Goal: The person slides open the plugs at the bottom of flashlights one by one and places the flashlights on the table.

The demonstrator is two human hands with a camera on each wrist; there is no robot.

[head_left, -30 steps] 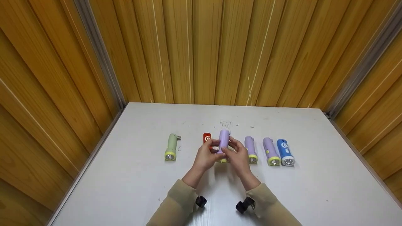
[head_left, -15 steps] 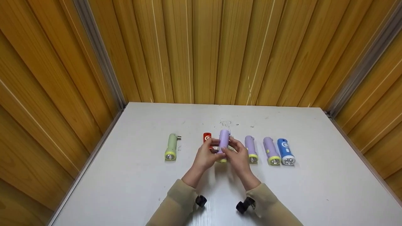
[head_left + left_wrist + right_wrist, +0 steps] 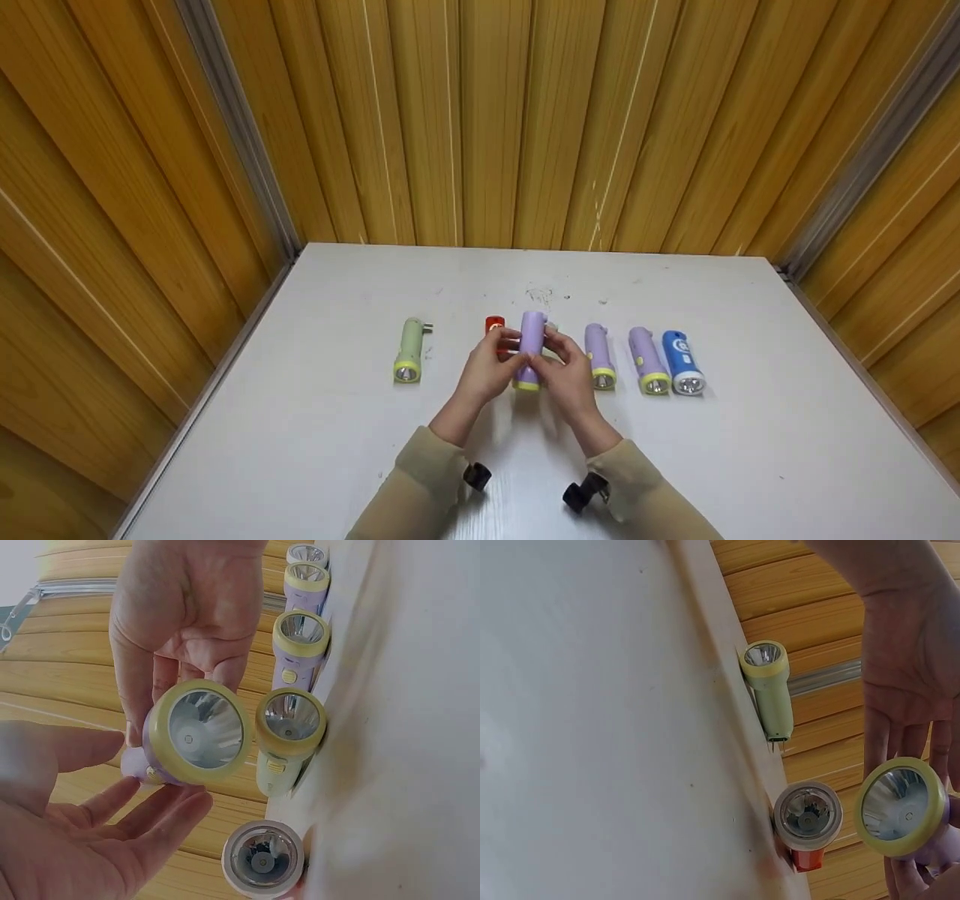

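Note:
Both hands hold a purple flashlight (image 3: 532, 335) with a yellow rim, raised off the table, its lens end toward me. My left hand (image 3: 486, 373) has its thumb on the near side of the body and its fingers behind. The right hand (image 3: 568, 377) pinches the same body from the right, thumbs meeting in the middle. In the left wrist view the clear lens (image 3: 204, 729) faces the camera, with a small yellow switch below it. Behind the hands a red flashlight (image 3: 494, 324) is partly covered; a green flashlight (image 3: 291, 727) beside it is mostly hidden in the head view.
On the white table (image 3: 300, 450), a light green flashlight (image 3: 409, 349) with metal prongs folded out lies left. Right of the hands are a purple flashlight (image 3: 598, 352), another purple flashlight (image 3: 646, 358) and a blue flashlight (image 3: 682, 360). Wood-patterned walls (image 3: 487, 127) enclose three sides.
The held flashlight has shifted slightly left and tilted, showing more of its body and yellow rim below the thumbs. The left hand has moved a little with it; the other flashlights stay put.

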